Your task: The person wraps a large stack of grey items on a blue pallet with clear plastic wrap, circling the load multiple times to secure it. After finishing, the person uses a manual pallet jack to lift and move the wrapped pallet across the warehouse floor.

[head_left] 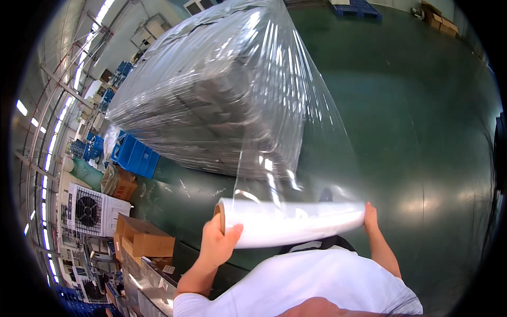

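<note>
A thick roll of clear stretch film [296, 224] lies level across the front of my body. My left hand [219, 238] grips its left end, with fingers at the brown cardboard core and the thumb on the outside. At the opposite end, my right hand [371, 216] is closed on the roll, its fingers partly hidden behind it. From the roll a wide sheet of film [322, 142] runs up and away, stretched to the corner of a large wrapped stack [206, 116]. Grey contents show through the shiny, creased layers around the stack.
Left of the stack stand a blue plastic crate [134, 156], a brown carton [121, 184] and a white fan unit [95, 210]. An open cardboard box [142, 238] is near a metal-topped bench [142, 285] at lower left. Green floor [412, 132] stretches right, with a blue pallet [357, 9] far back.
</note>
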`<state>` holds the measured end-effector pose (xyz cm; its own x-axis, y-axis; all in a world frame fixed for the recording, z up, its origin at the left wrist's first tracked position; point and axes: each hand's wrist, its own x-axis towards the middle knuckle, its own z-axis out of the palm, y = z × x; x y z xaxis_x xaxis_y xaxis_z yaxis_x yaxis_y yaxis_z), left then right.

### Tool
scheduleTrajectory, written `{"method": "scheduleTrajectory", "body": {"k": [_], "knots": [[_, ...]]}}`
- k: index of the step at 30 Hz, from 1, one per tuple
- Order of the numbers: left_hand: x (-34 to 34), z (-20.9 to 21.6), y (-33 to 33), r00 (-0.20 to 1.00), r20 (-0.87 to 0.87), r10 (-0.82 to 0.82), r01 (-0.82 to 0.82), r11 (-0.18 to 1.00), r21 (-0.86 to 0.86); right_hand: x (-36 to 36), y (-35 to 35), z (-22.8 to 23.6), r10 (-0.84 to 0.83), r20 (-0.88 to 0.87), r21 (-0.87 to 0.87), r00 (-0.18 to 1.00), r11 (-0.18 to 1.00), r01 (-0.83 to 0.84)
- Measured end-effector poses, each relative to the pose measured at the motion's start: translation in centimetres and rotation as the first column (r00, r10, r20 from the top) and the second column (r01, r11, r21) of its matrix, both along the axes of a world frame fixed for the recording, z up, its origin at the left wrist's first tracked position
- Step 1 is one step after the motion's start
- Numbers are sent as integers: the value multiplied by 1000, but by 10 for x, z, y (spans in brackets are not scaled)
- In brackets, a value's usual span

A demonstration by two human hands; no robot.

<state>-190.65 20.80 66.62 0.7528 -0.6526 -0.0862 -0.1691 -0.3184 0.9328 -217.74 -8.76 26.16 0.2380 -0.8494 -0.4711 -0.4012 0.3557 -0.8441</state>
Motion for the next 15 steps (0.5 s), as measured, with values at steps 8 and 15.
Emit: {"method": "scheduleTrajectory", "body": {"k": [8,15], "knots": [[30,-5,150,999,-43,0,8,982,191,25,180,1,126,-165,21,978,992,-124],[202,-22,222,978,111,-177,141,952,270,194,344,-100,-22,-13,184,1000,983,24]]}}
